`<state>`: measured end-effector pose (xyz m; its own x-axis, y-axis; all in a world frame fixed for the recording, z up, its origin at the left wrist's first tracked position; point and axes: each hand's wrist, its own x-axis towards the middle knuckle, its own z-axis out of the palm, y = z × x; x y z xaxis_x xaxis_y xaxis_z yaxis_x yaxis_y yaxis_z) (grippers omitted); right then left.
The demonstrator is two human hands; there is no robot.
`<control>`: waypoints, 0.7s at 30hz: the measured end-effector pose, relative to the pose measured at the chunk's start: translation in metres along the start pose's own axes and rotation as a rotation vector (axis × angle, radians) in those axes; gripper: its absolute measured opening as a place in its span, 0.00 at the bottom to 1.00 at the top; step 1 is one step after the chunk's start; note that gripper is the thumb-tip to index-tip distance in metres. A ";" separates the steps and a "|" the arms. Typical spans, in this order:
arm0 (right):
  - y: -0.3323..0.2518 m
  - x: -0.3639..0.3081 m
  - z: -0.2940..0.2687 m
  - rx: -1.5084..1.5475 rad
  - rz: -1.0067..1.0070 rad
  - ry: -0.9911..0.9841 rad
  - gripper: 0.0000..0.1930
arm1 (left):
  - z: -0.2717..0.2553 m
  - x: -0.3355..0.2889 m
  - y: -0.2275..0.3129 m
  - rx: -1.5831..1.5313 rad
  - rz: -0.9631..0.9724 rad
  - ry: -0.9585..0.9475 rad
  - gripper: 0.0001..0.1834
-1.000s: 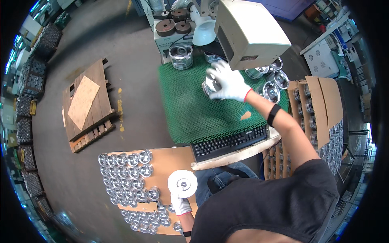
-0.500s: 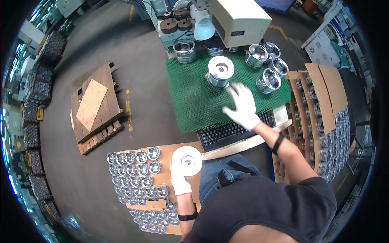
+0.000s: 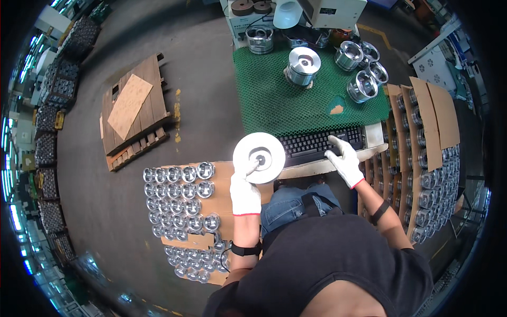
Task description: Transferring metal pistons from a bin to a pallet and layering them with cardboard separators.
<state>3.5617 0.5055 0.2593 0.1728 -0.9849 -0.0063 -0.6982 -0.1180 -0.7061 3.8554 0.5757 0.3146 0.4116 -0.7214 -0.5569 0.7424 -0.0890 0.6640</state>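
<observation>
My left hand point(image 3: 245, 194), in a white glove, is closed on a piston point(image 3: 272, 161), its thumb across the recessed middle of the round crown. The piston is held up beside the left end of a black keyboard point(image 3: 302, 148). My gloved right hand point(image 3: 346, 165) is empty, thumb and fingers apart, over the front edge of the keyboard's right half. Beyond it a green mesh mat point(image 3: 264, 113) carries another piston point(image 3: 303, 62), crown up. What lies under my left palm is hidden.
Several pistons point(image 3: 182, 198) stand in rows on cardboard at the left. More pistons point(image 3: 362, 87) sit on the mat's right side, another point(image 3: 260, 39) at its far left. Cardboard-layered stacks point(image 3: 435, 124) flank the right. A wooden pallet point(image 3: 136, 113) lies on the floor.
My left hand has raised the piston up and to the right, toward the keyboard. My right hand has drawn back from beside the mat's piston to the keyboard. The view has shifted.
</observation>
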 end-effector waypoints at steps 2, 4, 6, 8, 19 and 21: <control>-0.002 -0.008 0.004 0.063 0.038 -0.034 0.27 | 0.006 0.000 0.006 -0.034 -0.021 0.002 0.17; -0.001 -0.014 0.005 0.104 0.067 -0.068 0.27 | 0.010 -0.003 0.004 -0.076 -0.053 0.013 0.17; 0.001 -0.016 0.008 0.146 0.091 -0.098 0.27 | 0.014 -0.001 0.004 -0.071 0.015 -0.051 0.17; 0.001 -0.015 0.011 0.548 0.270 -0.130 0.27 | 0.025 -0.009 0.008 -0.078 0.025 -0.029 0.17; -0.052 0.005 -0.003 1.063 0.537 -0.491 0.24 | 0.038 -0.038 -0.012 -0.095 -0.027 -0.040 0.20; -0.058 0.008 -0.003 1.196 0.570 -0.599 0.25 | 0.047 -0.047 -0.012 -0.122 -0.114 -0.001 0.20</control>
<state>3.6013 0.5041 0.3027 0.5425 -0.6264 -0.5598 0.1631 0.7322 -0.6613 3.8026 0.5786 0.3562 0.3204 -0.7122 -0.6246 0.8429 -0.0866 0.5310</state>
